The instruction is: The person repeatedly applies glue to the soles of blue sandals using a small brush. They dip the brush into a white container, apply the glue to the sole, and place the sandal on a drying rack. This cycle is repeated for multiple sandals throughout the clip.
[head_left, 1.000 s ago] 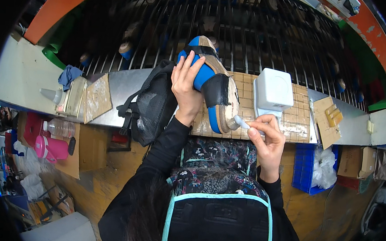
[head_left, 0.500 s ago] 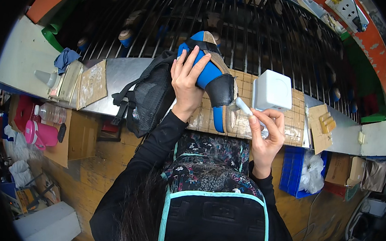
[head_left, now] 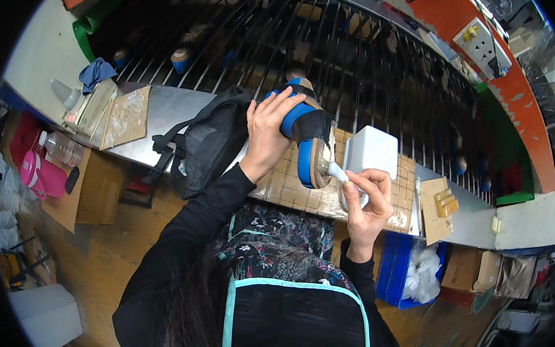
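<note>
My left hand [head_left: 268, 131] is closed around a shoe upper on a blue last [head_left: 307, 155], with black straps and a tan underside turned to the right. Between the thumb and fingers of my right hand [head_left: 370, 205] is a small brush [head_left: 337, 172] with a pale handle. Its tip meets the underside near the shoe's lower end; the bristles are hard to make out. Just beyond my right hand, a white square container [head_left: 372, 151] stands on the grid-marked board [head_left: 396, 199]. A black mesh bag [head_left: 213, 144] lies left of my left hand.
Behind the work ledge runs a rack of metal bars [head_left: 261, 48] with other shoes on blue lasts [head_left: 181, 60]. Cardboard pieces [head_left: 129, 117] lie on the left of the ledge. Yellowish blocks [head_left: 445, 203] sit on cardboard at right, above a blue crate [head_left: 395, 267].
The whole view has shifted, moving the ledge and objects slightly left. The shoe is tilted a little more upright, and the brush stays against its underside near the lower end.
</note>
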A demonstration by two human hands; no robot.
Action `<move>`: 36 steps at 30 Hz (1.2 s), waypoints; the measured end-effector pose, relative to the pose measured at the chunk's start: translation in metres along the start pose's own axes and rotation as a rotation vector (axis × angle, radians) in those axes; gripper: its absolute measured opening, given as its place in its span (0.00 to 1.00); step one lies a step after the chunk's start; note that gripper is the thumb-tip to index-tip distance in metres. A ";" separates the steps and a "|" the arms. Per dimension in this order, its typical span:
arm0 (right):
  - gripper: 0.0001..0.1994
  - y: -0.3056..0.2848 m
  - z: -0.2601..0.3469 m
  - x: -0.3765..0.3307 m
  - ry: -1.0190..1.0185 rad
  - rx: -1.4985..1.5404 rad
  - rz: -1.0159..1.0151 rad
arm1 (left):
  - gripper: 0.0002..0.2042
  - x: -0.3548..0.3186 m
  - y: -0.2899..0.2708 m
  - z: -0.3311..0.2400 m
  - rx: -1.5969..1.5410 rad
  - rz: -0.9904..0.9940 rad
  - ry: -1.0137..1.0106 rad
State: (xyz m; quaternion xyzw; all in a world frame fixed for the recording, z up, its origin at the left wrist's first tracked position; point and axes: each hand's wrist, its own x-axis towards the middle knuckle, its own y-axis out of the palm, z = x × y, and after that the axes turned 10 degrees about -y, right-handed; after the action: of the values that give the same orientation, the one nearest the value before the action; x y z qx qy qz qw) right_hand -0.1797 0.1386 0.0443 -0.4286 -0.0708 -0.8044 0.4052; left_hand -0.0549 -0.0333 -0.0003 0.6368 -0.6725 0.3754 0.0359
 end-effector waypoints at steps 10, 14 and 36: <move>0.09 -0.003 -0.003 0.031 -0.146 0.024 0.021 | 0.25 0.008 -0.015 -0.025 -0.263 0.264 -0.065; 0.09 -0.003 -0.002 0.047 -0.209 0.010 0.058 | 0.31 0.006 -0.019 -0.024 -0.231 0.366 -0.096; 0.08 -0.001 -0.030 0.041 -0.135 0.142 0.204 | 0.36 -0.026 -0.034 -0.016 -0.726 1.321 -0.757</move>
State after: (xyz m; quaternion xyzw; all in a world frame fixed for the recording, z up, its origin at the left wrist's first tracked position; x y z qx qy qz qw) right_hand -0.2116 0.1008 0.0568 -0.4569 -0.1110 -0.7214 0.5084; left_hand -0.0268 -0.0003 0.0130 0.1442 -0.9524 -0.1591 -0.2162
